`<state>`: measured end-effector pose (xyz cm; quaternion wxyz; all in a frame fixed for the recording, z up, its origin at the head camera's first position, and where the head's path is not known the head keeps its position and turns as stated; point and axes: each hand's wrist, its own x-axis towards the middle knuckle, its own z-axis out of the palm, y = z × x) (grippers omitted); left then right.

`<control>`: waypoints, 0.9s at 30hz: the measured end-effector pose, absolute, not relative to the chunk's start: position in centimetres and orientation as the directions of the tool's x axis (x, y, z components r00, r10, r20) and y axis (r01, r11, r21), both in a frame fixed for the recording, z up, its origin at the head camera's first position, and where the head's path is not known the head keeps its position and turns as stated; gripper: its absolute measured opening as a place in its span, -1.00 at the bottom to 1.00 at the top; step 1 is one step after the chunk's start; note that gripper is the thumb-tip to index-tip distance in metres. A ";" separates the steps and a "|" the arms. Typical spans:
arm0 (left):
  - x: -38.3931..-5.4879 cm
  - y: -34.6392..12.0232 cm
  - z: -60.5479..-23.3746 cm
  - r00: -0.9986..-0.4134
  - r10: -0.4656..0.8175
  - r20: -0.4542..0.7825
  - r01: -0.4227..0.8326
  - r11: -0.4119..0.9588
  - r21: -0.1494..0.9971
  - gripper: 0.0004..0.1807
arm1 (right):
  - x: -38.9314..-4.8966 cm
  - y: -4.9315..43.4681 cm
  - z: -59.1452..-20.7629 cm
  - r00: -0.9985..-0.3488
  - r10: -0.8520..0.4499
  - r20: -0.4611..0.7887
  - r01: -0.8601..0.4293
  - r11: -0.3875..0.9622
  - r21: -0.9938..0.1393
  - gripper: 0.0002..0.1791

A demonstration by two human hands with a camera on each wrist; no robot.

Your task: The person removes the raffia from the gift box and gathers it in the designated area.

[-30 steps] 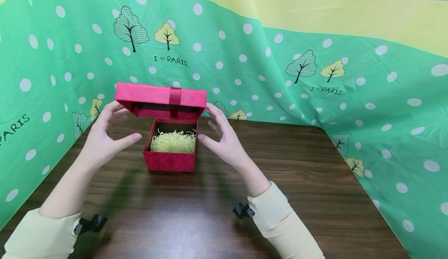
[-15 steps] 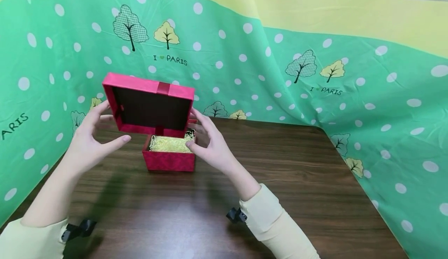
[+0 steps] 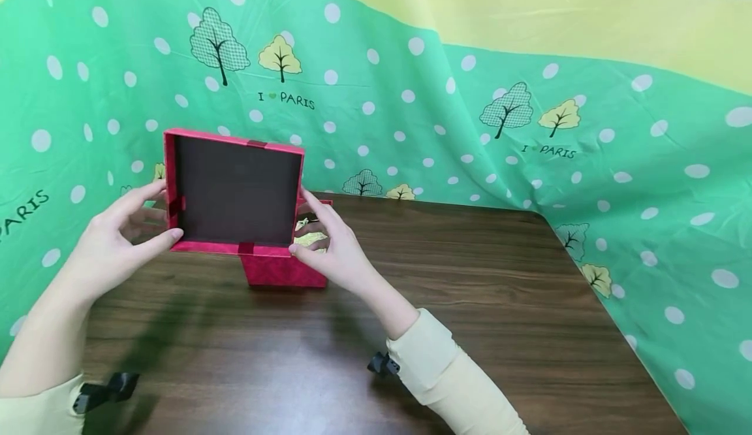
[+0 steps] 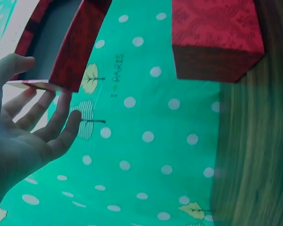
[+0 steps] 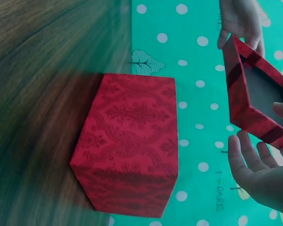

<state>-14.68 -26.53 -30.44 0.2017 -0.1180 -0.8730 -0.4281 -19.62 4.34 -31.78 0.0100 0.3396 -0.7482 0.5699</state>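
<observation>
Both hands hold up a red gift box lid (image 3: pixel 235 190), its black inside turned toward me and a dark red ribbon band crossing its rim. My left hand (image 3: pixel 117 242) grips the left side, thumb at the lower corner; the left wrist view shows the fingers under the lid's edge (image 4: pixel 75 52). On the opposite side, my right hand (image 3: pixel 337 249) pinches the lower right corner with thumb in front and fingers behind. Behind the lid the patterned red box base (image 3: pixel 284 272) stands on the table, partly hidden. Pale yellow shredded paper (image 3: pixel 307 238) shows inside it.
The dark wood table (image 3: pixel 470 304) extends to the right and toward me. A green and yellow cloth with white dots and printed trees (image 3: pixel 405 95) hangs behind the table and along its sides. Black wrist devices (image 3: pixel 384 363) sit at both cuffs.
The lid has tilted up from nearly level until its inside faces me, and has moved left and nearer, covering more of the base. Both hands moved left with it.
</observation>
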 end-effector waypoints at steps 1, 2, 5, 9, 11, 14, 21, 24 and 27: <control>-14.6 -26.8 -30.5 -0.893 0.039 0.448 0.376 0.610 0.697 -0.20 | -19.7 4.2 -31.9 -0.775 -0.496 0.392 -0.510 0.126 -0.851 -0.07; -14.6 -27.0 -30.5 -0.899 0.044 0.437 0.368 0.616 0.697 -0.20 | -19.7 4.0 -32.0 -0.779 -0.496 0.383 -0.502 0.129 -0.855 -0.07; -14.6 -27.8 -30.7 -0.922 0.047 0.384 0.325 0.635 0.701 -0.20 | -19.7 3.4 -32.2 -0.791 -0.497 0.357 -0.478 0.139 -0.867 -0.08; -14.9 -29.2 -31.2 -0.943 0.075 0.323 0.298 0.622 0.724 -0.13 | -18.9 2.7 -31.4 -0.799 -0.501 0.332 -0.457 0.148 -0.877 -0.09; -15.0 -29.8 -31.2 -0.943 0.111 0.313 0.317 0.584 0.747 -0.08 | -18.8 2.4 -31.4 -0.802 -0.497 0.331 -0.449 0.135 -0.883 -0.09; -15.1 -30.3 -31.0 -0.940 0.162 0.301 0.340 0.534 0.774 -0.02 | -18.9 1.9 -31.9 -0.802 -0.487 0.347 -0.450 0.109 -0.886 -0.08; -15.1 -31.8 -31.6 -0.955 0.187 0.228 0.295 0.551 0.781 0.01 | -18.9 0.4 -33.1 -0.802 -0.479 0.357 -0.465 0.125 -0.877 -0.11; -15.1 -32.6 -32.1 -0.962 0.181 0.203 0.271 0.553 0.788 -0.01 | -18.8 -0.4 -33.5 -0.802 -0.484 0.351 -0.462 0.129 -0.878 -0.10; -15.1 -33.5 -32.7 -0.957 0.208 0.201 0.284 0.538 0.794 -0.03 | -18.6 -1.1 -33.9 -0.796 -0.493 0.351 -0.465 0.128 -0.876 -0.09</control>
